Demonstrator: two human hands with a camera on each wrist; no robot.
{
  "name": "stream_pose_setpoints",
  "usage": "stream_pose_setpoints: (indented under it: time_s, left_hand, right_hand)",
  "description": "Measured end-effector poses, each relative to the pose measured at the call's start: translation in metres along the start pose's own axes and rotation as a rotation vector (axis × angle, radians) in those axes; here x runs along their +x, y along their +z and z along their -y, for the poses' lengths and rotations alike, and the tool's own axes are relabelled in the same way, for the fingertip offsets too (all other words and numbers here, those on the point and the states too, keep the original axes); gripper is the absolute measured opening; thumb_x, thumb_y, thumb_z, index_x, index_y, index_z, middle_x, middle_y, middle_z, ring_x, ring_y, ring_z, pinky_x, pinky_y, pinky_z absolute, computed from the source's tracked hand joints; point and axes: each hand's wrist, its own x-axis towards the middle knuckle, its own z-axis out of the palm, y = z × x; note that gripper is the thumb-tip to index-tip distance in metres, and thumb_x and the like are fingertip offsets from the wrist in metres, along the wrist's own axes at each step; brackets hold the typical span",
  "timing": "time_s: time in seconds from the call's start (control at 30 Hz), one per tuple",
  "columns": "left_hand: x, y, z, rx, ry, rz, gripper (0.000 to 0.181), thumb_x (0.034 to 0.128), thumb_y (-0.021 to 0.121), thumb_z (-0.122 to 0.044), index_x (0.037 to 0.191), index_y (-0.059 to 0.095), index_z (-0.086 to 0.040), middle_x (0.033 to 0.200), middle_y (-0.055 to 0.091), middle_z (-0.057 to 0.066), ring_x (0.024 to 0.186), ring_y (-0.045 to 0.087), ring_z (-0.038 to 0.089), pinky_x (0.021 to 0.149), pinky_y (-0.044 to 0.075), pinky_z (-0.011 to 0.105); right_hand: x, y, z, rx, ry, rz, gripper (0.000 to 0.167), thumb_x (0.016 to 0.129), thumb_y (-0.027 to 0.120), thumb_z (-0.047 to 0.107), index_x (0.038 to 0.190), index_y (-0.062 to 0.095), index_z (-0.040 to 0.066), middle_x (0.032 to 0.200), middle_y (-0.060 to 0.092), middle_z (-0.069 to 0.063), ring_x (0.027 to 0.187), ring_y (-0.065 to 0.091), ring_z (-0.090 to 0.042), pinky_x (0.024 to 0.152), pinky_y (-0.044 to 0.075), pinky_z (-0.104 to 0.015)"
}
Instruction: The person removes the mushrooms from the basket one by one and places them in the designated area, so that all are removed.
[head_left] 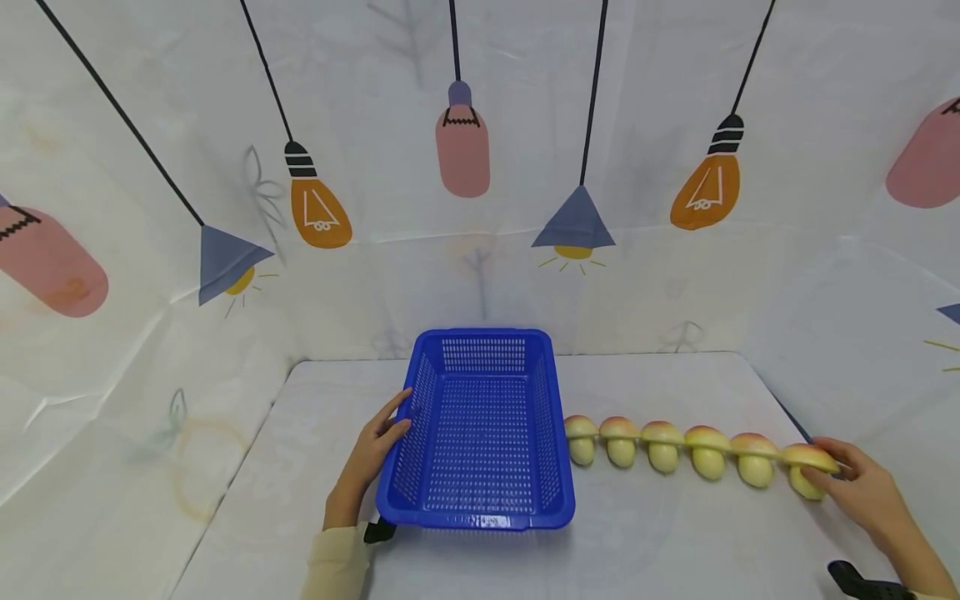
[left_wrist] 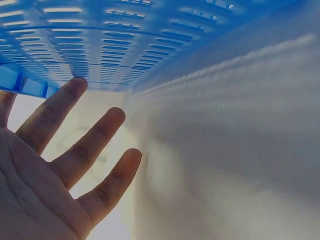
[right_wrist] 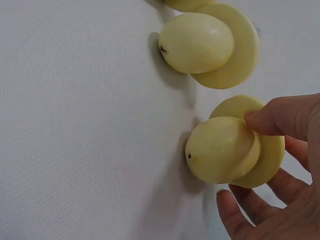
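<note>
A blue plastic basket (head_left: 480, 522) with slotted walls is on the white table. My left hand (head_left: 372, 446) rests against its left side, thumb and a fingertip at the rim. In the left wrist view the fingers (left_wrist: 87, 150) are straight and spread below the slotted wall. To the basket's right runs a row of several yellow-green mushroom-shaped pieces with reddish cap tops. My right hand (head_left: 862, 483) pinches the rightmost mushroom (head_left: 806, 457) between thumb and fingers. In the right wrist view the thumb lies on this mushroom (right_wrist: 215, 150), beside its neighbour (right_wrist: 197, 42).
The white table (head_left: 675, 542) ends at a back edge against a sheet wall (head_left: 510, 283) printed with lamps and bulbs. Similar sheeting rises on the left and right. The leftmost mushroom (head_left: 581, 442) sits close to the basket's right side.
</note>
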Motion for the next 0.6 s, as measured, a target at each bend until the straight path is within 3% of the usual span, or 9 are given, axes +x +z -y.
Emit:
stream_pose_setpoints:
  time_s: [0.1,0.17,0.27,0.33,0.4,0.43,0.47,0.5,0.6]
  left_hand:
    - [0.0005,-0.0005,0.0001,0.006,0.001,0.001,0.056,0.1048,0.057,-0.026,0.159,0.042,-0.026,0.145,0.056,0.030,0.115,0.067,0.040,0.086,0.059,0.042]
    - [0.0007,-0.0004,0.0004,0.006,-0.002,0.002,0.056,0.1047,0.057,-0.027,0.159,0.041,-0.026,0.145,0.056,0.030,0.116,0.067,0.040,0.087,0.059,0.043]
    - [0.0004,0.0003,-0.0001,0.001,-0.003,0.000,0.057,0.1045,0.058,-0.027,0.159,0.042,-0.026,0.146,0.055,0.030,0.117,0.066,0.040,0.088,0.059,0.044]
    - [0.0005,0.0007,-0.0001,0.003,-0.003,-0.006,0.056,0.1044,0.058,-0.027,0.159,0.042,-0.027,0.145,0.056,0.029,0.116,0.067,0.039,0.087,0.059,0.044]
    - [0.0003,0.0010,0.0001,0.008,-0.004,-0.012,0.056,0.1048,0.057,-0.028,0.158,0.042,-0.028,0.145,0.056,0.029,0.115,0.067,0.039,0.087,0.059,0.044]
    - [0.0003,0.0011,0.0003,0.009,-0.002,-0.015,0.056,0.1049,0.057,-0.028,0.159,0.042,-0.027,0.144,0.056,0.029,0.114,0.067,0.038,0.086,0.059,0.043]
    - [0.0002,0.0012,0.0005,0.010,-0.002,-0.017,0.056,0.1050,0.057,-0.027,0.159,0.042,-0.027,0.144,0.057,0.029,0.114,0.067,0.038,0.086,0.059,0.043]
    - [0.0002,0.0013,0.0007,0.009,-0.002,-0.019,0.055,0.1051,0.057,-0.027,0.158,0.042,-0.027,0.144,0.057,0.028,0.114,0.067,0.038,0.086,0.059,0.043]
    - [0.0001,0.0015,0.0012,0.009,-0.004,-0.021,0.055,0.1050,0.057,-0.027,0.158,0.042,-0.027,0.145,0.056,0.028,0.114,0.067,0.038,0.086,0.059,0.042]
  right_hand:
    - [0.0007,0.0000,-0.0021,0.009,-0.033,-0.012,0.068,0.097,0.072,0.028,0.142,0.041,-0.013,0.130,0.052,-0.036,0.081,0.041,0.019,0.064,0.045,-0.016]
    - [0.0011,0.0002,-0.0031,0.018,-0.042,-0.013,0.067,0.097,0.073,0.027,0.140,0.042,-0.014,0.126,0.053,-0.035,0.078,0.029,0.028,0.060,0.042,-0.011]
    - [0.0021,0.0006,-0.0028,0.020,-0.028,-0.005,0.068,0.098,0.071,0.028,0.141,0.040,-0.014,0.129,0.051,-0.037,0.078,0.029,0.027,0.059,0.041,-0.010]
    - [0.0032,0.0009,-0.0025,0.017,-0.015,0.006,0.068,0.099,0.069,0.028,0.142,0.039,-0.014,0.136,0.044,-0.043,0.080,0.041,0.018,0.059,0.040,-0.010]
    - [0.0044,0.0011,-0.0018,0.011,-0.002,0.018,0.068,0.100,0.067,0.028,0.144,0.038,-0.014,0.140,0.041,-0.045,0.086,0.058,-0.004,0.059,0.039,-0.009]
    - [0.0049,0.0010,-0.0016,0.009,0.003,0.025,0.068,0.100,0.067,0.028,0.144,0.037,-0.014,0.141,0.040,-0.045,0.088,0.058,-0.008,0.059,0.039,-0.009]
    - [0.0054,0.0010,-0.0013,0.009,0.003,0.028,0.068,0.101,0.066,0.028,0.144,0.037,-0.014,0.141,0.039,-0.045,0.092,0.061,-0.021,0.059,0.038,-0.009]
    - [0.0058,0.0009,-0.0013,0.008,0.001,0.029,0.068,0.101,0.066,0.028,0.145,0.037,-0.014,0.141,0.039,-0.045,0.093,0.060,-0.021,0.059,0.038,-0.009]
    - [0.0059,0.0008,-0.0020,0.016,-0.018,0.019,0.069,0.099,0.069,0.029,0.144,0.038,-0.014,0.138,0.044,-0.042,0.086,0.052,0.007,0.059,0.040,-0.010]
